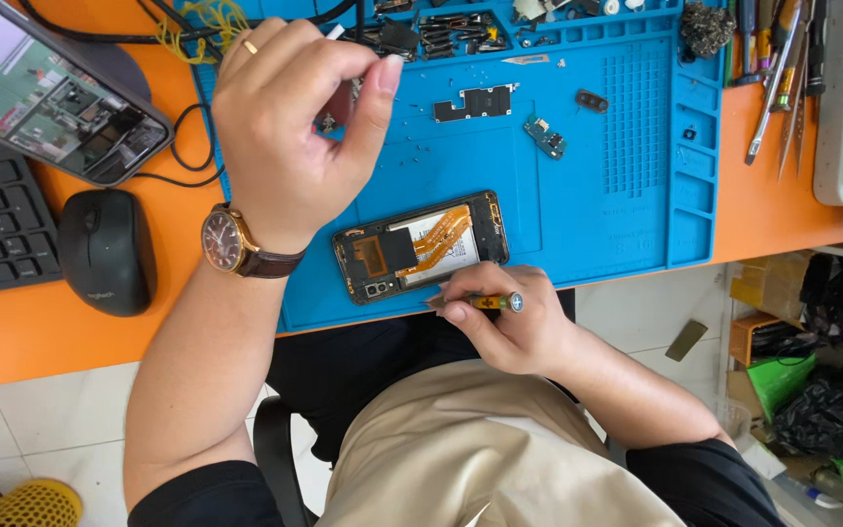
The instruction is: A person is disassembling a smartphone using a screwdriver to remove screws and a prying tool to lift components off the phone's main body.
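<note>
The right hand (504, 327), low in the centre of the frame, has its fingers pinched around a small yellow-handled screwdriver (485, 303), whose tip lies at the lower edge of the opened phone (421, 246). The left hand (290, 117), in the upper middle, has thumb and fingertips pressed together on something small that I cannot make out. The phone lies back-open, orange flex cables showing, near the lower edge of a blue work mat (597, 195) on the orange table (70, 342). A mouse (106, 251) sits at left, a second phone (51, 93) at upper left.
</note>
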